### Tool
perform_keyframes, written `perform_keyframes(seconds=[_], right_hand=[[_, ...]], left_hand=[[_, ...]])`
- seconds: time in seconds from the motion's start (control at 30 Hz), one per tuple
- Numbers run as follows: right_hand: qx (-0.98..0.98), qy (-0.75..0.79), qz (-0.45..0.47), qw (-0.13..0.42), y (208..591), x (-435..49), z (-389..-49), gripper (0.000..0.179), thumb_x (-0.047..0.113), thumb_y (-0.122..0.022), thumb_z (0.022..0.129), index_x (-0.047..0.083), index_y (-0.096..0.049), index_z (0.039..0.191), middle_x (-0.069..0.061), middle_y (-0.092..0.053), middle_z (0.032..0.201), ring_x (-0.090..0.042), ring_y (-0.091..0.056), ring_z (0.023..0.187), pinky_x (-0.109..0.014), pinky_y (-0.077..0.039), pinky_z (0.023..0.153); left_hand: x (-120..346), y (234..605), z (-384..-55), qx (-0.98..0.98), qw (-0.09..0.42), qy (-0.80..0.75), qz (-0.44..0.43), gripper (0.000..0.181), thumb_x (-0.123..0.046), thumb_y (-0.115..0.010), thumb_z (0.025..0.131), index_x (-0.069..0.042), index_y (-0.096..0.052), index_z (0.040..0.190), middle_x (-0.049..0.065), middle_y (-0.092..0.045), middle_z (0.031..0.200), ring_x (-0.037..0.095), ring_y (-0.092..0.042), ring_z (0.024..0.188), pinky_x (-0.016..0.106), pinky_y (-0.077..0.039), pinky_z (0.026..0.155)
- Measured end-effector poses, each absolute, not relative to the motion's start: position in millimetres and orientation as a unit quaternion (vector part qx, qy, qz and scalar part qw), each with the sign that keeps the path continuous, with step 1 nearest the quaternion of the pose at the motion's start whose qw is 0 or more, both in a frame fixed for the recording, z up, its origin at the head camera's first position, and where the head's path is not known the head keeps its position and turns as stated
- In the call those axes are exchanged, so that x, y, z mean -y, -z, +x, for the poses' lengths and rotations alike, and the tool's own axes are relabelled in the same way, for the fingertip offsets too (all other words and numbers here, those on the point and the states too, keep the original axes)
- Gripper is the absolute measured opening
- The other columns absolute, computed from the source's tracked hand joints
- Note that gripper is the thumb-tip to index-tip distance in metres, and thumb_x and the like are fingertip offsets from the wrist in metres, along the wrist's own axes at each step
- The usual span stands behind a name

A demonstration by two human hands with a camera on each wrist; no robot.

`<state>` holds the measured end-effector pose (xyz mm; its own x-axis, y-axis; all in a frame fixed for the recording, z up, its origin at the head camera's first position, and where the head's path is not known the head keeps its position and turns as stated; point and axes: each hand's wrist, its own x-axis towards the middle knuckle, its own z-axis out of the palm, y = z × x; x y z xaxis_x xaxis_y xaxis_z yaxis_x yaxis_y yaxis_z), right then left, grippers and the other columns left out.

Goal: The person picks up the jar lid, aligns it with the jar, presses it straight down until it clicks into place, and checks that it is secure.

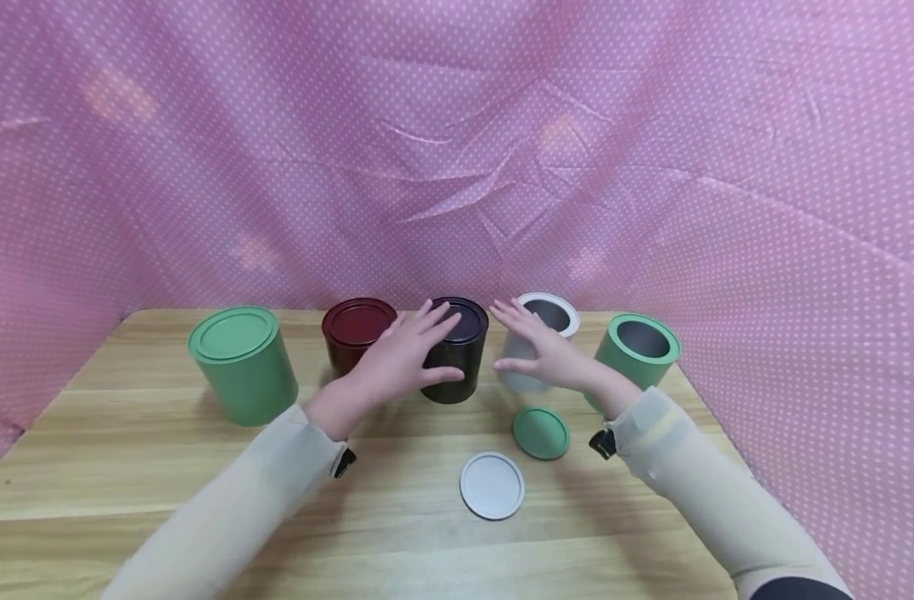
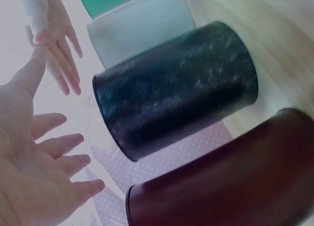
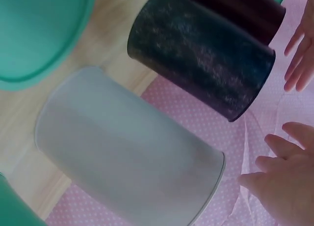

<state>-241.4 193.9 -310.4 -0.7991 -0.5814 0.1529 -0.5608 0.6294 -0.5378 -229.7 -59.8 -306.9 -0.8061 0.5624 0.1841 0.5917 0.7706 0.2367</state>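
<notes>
My left hand (image 1: 407, 354) hangs in the air with fingers spread, in front of a black canister (image 1: 457, 367) whose lid (image 1: 467, 321) is on. The right hand (image 1: 546, 354) hovers likewise, fingers apart, overlapping a white canister (image 1: 527, 382) that stands without a lid. Both palms face inward, the black canister's top between them in the head view. In the left wrist view the black canister (image 2: 176, 88) lies beyond the bare fingertips. Neither hand holds anything. On the table lie a white lid (image 1: 492, 486) and, behind it, a green lid (image 1: 541, 433).
A dark red lidded canister (image 1: 359, 325) stands left of the black one, and a large green lidded canister (image 1: 247, 375) farther left. An open green canister (image 1: 636, 358) stands at the right. Pink dotted cloth (image 1: 457, 167) rises behind the wooden table (image 1: 397, 533) and along its sides.
</notes>
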Motion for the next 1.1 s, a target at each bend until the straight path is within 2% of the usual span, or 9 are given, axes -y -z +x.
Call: perform_keyframes(seconds=[0.23,0.5,0.77,1.1], right_hand=[[-0.901,0.274,-0.334,-0.034,326,-197,-220,0.078,0.024,-0.072,0.087,0.000,-0.031,0.150,-0.020,-0.023,0.158,-0.046,-0.009,0.146,-0.067,-0.008,0.115],[-0.905,0.250,-0.344,-0.035,343,-201,-195,0.079,0.023,-0.074,0.084,0.000,-0.034,0.148,-0.023,-0.024,0.157,-0.045,-0.011,0.146,-0.065,-0.011,0.115],[-0.907,0.222,-0.355,-0.040,357,-201,-177,0.076,0.026,-0.072,0.086,0.000,-0.035,0.147,-0.022,-0.028,0.156,-0.048,-0.017,0.144,-0.068,-0.017,0.112],[-0.912,0.196,-0.361,-0.010,383,-203,-160,0.079,0.032,-0.071,0.086,-0.002,-0.035,0.147,-0.025,-0.027,0.155,-0.050,-0.020,0.142,-0.068,-0.019,0.111]], left_hand=[[61,322,-214,0.931,0.079,0.140,-0.327,0.079,-0.052,-0.065,0.086,-0.014,-0.038,0.150,0.012,-0.025,0.159,0.034,-0.017,0.148,0.058,-0.017,0.118],[60,340,-197,0.902,0.121,0.129,-0.394,0.075,-0.051,-0.066,0.086,-0.014,-0.043,0.147,0.013,-0.030,0.157,0.034,-0.024,0.146,0.060,-0.027,0.114],[57,362,-183,0.883,0.100,0.108,-0.446,0.072,-0.050,-0.064,0.087,-0.011,-0.045,0.145,0.013,-0.031,0.157,0.036,-0.025,0.146,0.059,-0.028,0.113],[56,387,-175,0.888,0.057,0.104,-0.444,0.075,-0.053,-0.060,0.089,-0.016,-0.038,0.150,0.011,-0.028,0.159,0.034,-0.023,0.147,0.057,-0.028,0.114]])
